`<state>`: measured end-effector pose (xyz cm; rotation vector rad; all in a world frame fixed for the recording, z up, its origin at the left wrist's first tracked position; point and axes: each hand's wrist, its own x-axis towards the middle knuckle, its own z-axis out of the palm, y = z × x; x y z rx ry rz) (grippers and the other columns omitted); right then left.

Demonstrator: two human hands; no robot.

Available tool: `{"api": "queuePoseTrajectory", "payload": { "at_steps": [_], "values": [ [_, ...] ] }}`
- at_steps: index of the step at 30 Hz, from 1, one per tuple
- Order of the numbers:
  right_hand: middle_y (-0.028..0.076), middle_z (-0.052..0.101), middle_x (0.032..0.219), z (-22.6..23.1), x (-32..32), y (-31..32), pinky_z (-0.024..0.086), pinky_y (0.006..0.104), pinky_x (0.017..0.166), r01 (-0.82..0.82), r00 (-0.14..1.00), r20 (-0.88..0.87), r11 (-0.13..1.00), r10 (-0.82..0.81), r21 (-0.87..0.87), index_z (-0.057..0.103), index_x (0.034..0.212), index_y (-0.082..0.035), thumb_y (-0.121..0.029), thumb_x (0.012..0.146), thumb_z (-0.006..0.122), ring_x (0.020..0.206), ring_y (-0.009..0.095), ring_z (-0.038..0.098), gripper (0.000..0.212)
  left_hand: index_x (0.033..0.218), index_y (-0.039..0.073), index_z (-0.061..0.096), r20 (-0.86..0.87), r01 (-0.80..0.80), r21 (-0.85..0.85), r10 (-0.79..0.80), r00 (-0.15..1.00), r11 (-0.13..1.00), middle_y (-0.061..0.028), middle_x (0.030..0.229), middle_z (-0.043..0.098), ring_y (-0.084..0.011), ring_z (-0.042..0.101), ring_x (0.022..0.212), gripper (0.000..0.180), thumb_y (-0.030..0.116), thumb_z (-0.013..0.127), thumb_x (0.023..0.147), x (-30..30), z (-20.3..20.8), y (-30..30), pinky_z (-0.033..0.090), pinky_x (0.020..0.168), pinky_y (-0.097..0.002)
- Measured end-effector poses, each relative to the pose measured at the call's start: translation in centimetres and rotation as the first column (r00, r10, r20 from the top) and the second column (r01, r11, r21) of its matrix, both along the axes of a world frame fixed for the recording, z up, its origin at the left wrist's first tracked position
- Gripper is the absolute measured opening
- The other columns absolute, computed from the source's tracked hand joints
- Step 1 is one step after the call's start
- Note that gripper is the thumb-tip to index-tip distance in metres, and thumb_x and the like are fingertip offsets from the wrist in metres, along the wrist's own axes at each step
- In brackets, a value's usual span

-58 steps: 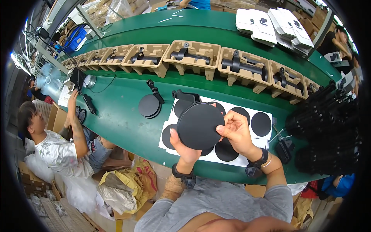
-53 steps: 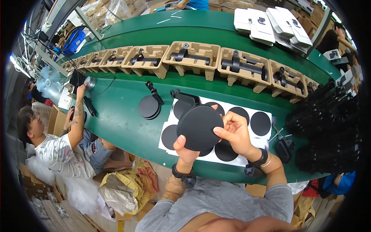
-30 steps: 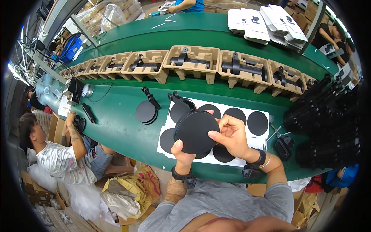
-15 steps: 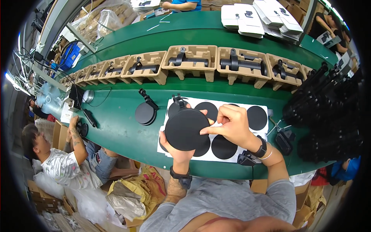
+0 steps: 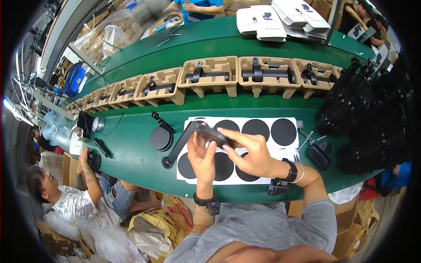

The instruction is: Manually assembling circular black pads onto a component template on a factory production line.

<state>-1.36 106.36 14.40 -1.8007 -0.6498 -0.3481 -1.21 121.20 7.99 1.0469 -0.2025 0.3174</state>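
A black round-based stand (image 5: 179, 147) is held up over the sheet, turned nearly edge-on, its arm slanting down to the left. My left hand (image 5: 202, 164) is closed round its base from below and the left. The fingers of my right hand (image 5: 253, 154) grip the right rim of the same base. Beneath both hands lies a white sheet (image 5: 275, 154) bearing several black round pads (image 5: 283, 132), some partly covered by the hands. Left of the sheet, a second round-based stand (image 5: 161, 138) rests on the green table, its short arm pointing away.
Brown pulp trays (image 5: 210, 75) with black parts line the raised ledge. White flat cartons (image 5: 261, 24) are stacked behind them. Black stands (image 5: 364, 109) crowd the right side, near a small tripod (image 5: 316, 151). A co-worker (image 5: 72, 190) sits at the left; another person (image 5: 201, 9) is across the bench.
The stand has tipped from showing its flat round face to nearly edge-on, so its arm now points down-left. My right hand has moved from the face to the rim.
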Motion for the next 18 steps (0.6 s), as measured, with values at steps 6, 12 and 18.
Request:
{"api": "queuePoseTrajectory", "payload": {
  "at_steps": [6,12,18],
  "values": [
    [0.015,0.068,0.11,-2.2,4.7,-0.9,0.055,0.0277,0.081,0.021,0.94,-0.326,0.935,0.102,0.353,0.057,0.122,0.006,0.006,0.083,0.06,0.096,0.014,0.065,0.039,0.142,0.002,0.031,-0.213,0.196,-0.154,-0.227,0.95,0.968,-0.0239,0.13,0.051,-0.0275,0.06,0.109,0.058,-0.002,0.057,0.09,0.1,-1.5,1.8,0.049,0.093,-0.0356],
    [0.028,0.066,0.096,-3.0,20.1,-3.8,0.054,0.0399,0.076,0.519,0.853,0.118,0.849,-0.508,-0.101,0.061,0.111,0.009,0.002,0.077,0.061,0.086,0.036,0.066,0.035,0.134,-0.002,0.039,-0.228,0.457,-0.139,-0.477,0.849,0.879,-0.0241,0.11,0.063,-0.0295,0.067,0.091,0.046,0.005,0.056,0.091,0.6,-3.9,4.3,0.055,0.082,-0.0337],
    [0.034,0.063,0.087,-3.4,27.5,-5.7,0.054,0.0472,0.076,0.548,0.77,0.064,0.607,-0.634,-0.575,0.063,0.08,0.01,0.002,0.069,0.064,0.087,0.046,0.064,0.014,0.117,-0.001,0.056,-0.17,0.036,0.397,0.035,0.985,0.917,-0.0166,0.115,0.063,-0.0247,0.06,0.109,0.032,0.0,0.063,0.085,2.1,-6.9,2.9,0.045,0.094,-0.0325]
  ]
}}
